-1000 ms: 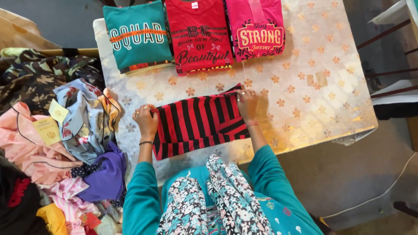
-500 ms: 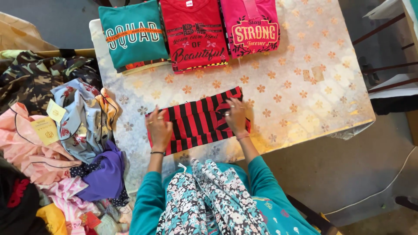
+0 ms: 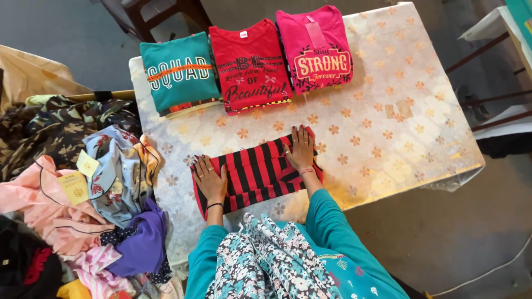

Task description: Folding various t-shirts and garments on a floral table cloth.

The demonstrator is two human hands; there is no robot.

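A red and black striped garment (image 3: 256,173) lies folded on the table with the floral cloth (image 3: 388,111), near its front edge. My left hand (image 3: 210,180) lies flat on the garment's left end, fingers spread. My right hand (image 3: 300,149) presses flat on its right end. Neither hand grips anything. Both arms are in teal sleeves.
Three folded shirts lie in a row at the table's far edge: teal (image 3: 178,72), red (image 3: 250,65), pink (image 3: 313,50). A heap of loose clothes (image 3: 83,194) with tags spreads left of the table. A dark wooden chair (image 3: 160,11) stands behind it.
The striped garment has become narrower, its right side folded in. My right hand has moved left and down onto it; my left hand has flattened on the left end.
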